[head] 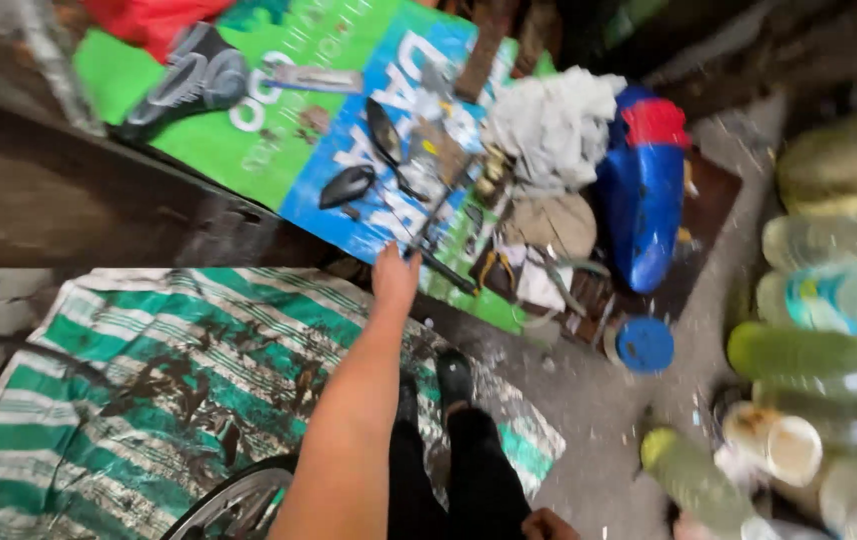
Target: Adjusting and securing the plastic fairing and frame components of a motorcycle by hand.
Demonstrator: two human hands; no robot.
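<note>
L hand: arm stretched out, hand at near edge of green-blue banner, by a dark rod-like tool; grip blurred, can't tell if open or closed
R hand: only a bit shows at bottom edge, can't tell
Tool: lies on banner w/ two black mirrors
Nearby: blue fender, white rag, striped tarp
</note>
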